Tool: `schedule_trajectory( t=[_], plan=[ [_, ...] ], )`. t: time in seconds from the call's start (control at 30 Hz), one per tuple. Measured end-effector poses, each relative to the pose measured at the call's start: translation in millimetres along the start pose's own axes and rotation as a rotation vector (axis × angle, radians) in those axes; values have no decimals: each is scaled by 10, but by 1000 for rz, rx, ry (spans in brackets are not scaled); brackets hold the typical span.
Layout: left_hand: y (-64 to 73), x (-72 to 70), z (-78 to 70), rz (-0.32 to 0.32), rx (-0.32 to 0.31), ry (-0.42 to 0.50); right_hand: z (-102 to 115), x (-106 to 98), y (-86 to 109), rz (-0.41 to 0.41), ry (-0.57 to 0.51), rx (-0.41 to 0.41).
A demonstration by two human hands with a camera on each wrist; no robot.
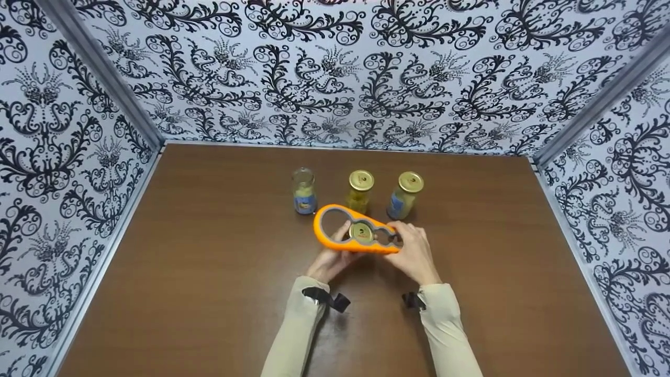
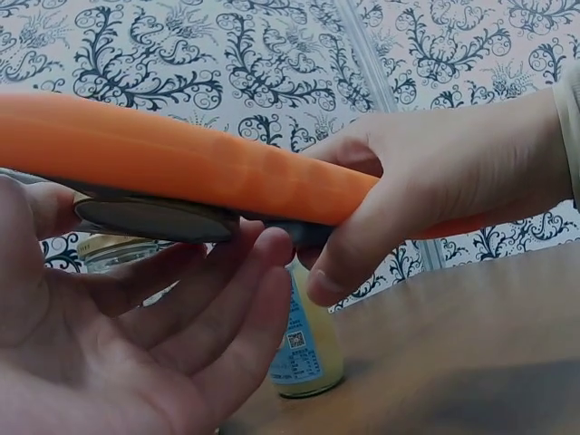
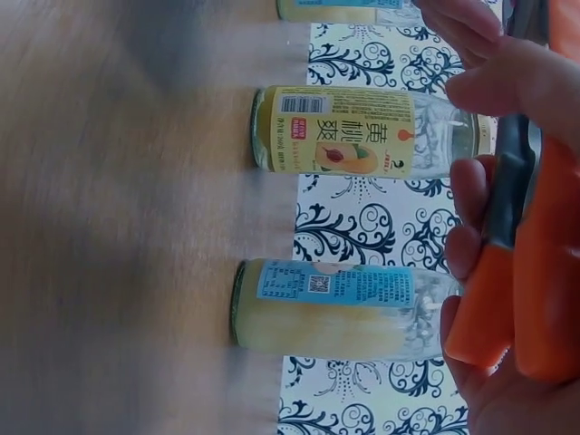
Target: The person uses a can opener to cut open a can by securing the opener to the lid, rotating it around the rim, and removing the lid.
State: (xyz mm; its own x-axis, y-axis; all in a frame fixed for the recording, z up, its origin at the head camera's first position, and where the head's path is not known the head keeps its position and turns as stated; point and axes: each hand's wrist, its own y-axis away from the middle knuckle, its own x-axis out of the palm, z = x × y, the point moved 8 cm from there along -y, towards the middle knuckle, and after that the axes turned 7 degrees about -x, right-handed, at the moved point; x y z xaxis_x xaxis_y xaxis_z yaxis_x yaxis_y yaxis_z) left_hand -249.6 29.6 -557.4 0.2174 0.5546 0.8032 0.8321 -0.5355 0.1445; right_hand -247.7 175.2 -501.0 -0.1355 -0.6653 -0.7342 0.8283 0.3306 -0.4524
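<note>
My right hand (image 1: 416, 256) grips the narrow end of an orange jar opener (image 1: 366, 248) with grey-lined round openings. A gold jar lid (image 1: 361, 233) sits in one of these openings. From beneath, my left hand (image 1: 328, 264) pinches that lid, thumb on one edge and fingertips on the other. The left wrist view shows the underside of the lid (image 2: 154, 219) with no jar below it. Beyond the hands stand three glass jars: a lidless one (image 1: 304, 201) on the left, a gold-lidded one (image 1: 358, 200) in the middle and another gold-lidded one (image 1: 401, 203) on the right.
The jars stand upright on a brown wooden table (image 1: 220, 251). In the right wrist view, the middle jar has a yellow label (image 3: 362, 131) and the right one a blue label (image 3: 340, 283). Black-and-white patterned walls (image 1: 335, 68) enclose the back and sides.
</note>
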Motion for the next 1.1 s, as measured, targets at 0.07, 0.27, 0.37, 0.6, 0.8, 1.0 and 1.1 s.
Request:
schedule_trajectory(
  t=[0.07,0.27,0.37,0.6,0.8,1.0,1.1],
  plan=[
    [1,-16,-2,-6,7,-20,0,2,3,-2,8,-2],
    [20,-76,-27,-38,45,-78,-19,-22,11,-23,2,8],
    [20,-112,-34,-47,59,-75,-26,-49,13,-35,1,6],
    [-8,-187,-64,-83,69,-109,-83,-122,35,-52,-2,22],
    [2,-253,-79,-133,26,-180,-146,-182,63,-57,-10,49],
    [9,-328,-61,-162,9,-291,-212,-213,115,-49,5,98],
    [9,-358,-69,-164,23,-340,-264,-220,147,-43,21,130]
  ],
)
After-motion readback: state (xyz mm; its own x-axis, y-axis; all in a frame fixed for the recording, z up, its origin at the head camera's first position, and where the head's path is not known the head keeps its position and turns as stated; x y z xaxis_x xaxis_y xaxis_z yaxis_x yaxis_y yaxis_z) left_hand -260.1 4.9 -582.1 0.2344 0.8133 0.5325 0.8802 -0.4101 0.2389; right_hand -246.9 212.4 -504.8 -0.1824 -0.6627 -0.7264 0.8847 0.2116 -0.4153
